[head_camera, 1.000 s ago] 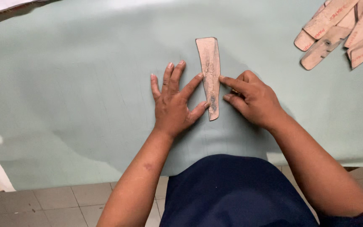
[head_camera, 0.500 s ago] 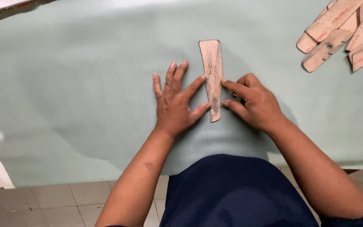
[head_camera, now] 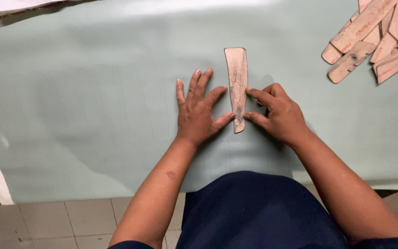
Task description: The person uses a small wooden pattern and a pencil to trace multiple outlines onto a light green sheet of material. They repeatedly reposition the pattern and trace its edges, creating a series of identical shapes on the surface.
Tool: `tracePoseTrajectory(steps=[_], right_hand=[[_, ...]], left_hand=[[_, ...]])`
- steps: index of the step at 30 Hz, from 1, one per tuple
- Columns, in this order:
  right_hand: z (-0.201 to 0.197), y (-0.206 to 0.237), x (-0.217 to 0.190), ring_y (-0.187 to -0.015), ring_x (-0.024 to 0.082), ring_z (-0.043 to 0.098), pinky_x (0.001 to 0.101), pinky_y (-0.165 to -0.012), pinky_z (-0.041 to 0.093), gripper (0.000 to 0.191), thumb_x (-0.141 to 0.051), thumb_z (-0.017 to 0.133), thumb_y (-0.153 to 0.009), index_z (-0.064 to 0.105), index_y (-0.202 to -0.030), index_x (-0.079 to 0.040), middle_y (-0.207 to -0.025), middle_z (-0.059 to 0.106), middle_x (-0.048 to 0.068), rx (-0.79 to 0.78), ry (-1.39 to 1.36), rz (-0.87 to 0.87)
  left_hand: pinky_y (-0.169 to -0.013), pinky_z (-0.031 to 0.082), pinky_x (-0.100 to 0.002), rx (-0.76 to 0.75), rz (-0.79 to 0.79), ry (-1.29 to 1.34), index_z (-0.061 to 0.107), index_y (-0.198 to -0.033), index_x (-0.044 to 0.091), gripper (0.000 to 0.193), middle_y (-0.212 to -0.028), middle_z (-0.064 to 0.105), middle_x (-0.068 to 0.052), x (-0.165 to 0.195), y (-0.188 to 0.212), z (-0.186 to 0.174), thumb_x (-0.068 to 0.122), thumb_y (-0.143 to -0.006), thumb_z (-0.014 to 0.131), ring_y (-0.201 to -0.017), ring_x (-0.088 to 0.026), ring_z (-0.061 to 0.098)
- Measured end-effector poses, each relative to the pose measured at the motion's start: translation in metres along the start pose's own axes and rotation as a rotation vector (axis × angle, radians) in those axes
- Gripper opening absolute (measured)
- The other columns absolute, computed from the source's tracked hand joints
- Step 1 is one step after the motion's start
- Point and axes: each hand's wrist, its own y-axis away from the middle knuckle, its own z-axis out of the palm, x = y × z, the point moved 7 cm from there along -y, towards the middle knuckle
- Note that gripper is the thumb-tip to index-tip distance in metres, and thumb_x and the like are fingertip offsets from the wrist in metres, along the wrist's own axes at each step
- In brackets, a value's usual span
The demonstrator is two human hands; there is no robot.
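My left hand (head_camera: 198, 113) lies spread flat and my right hand (head_camera: 277, 113) pins the cardboard template (head_camera: 237, 85) edgewise with its fingertips; light, thin, likely slide-prone on the sheet (head_camera: 93, 106).

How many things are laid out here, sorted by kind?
Tapered cardboard template under the hands: 1
Cardboard templates piled at the top right: about 7, overlapping, so the count is uncertain
Pale green sheet: 1
White sheet at the top left corner: 1
Hands: 2, left hand and right hand
Total: about 12
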Motion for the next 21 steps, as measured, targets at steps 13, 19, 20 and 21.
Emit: tracePoseTrajectory(steps=[13,19,20,21], right_hand=[[0.004,0.010,-0.005,-0.082,0.020,0.064,0.0358,-0.073,0.055,0.060,-0.035,0.086,-0.079,0.069,-0.135,-0.022,-0.107,0.060,0.006,0.019,0.019,0.024],[0.006,0.016,-0.005,-0.082,0.020,0.063,0.0352,-0.074,0.055,0.062,-0.037,0.086,-0.079,0.068,-0.136,-0.023,-0.107,0.060,0.006,0.025,0.037,0.001],[0.006,0.016,-0.005,-0.083,0.020,0.063,0.0350,-0.074,0.055,0.062,-0.037,0.086,-0.079,0.068,-0.137,-0.024,-0.107,0.060,0.006,0.022,0.041,-0.001],[0.007,0.017,-0.005,-0.083,0.020,0.063,0.0352,-0.074,0.055,0.062,-0.037,0.086,-0.079,0.068,-0.137,-0.024,-0.107,0.060,0.006,0.021,0.057,0.001]], left_hand=[[-0.125,0.004,-0.064,0.028,0.014,0.023,0.070,-0.128,0.032,0.059,-0.163,0.033,-0.007,0.004,0.010,-0.011,0.053,-0.075,0.083,-0.155,-0.028,0.021],[-0.125,0.003,-0.063,0.030,0.019,0.009,0.070,-0.130,0.033,0.060,-0.164,0.032,-0.006,0.005,0.014,-0.008,0.056,-0.076,0.082,-0.155,-0.028,0.019],[-0.125,0.003,-0.063,0.026,0.021,0.008,0.070,-0.130,0.033,0.060,-0.163,0.031,-0.006,0.005,0.015,-0.007,0.056,-0.076,0.082,-0.155,-0.028,0.019],[-0.126,0.003,-0.063,0.024,0.015,0.011,0.069,-0.130,0.034,0.060,-0.163,0.032,-0.006,0.004,0.015,-0.006,0.056,-0.075,0.082,-0.155,-0.028,0.019]])
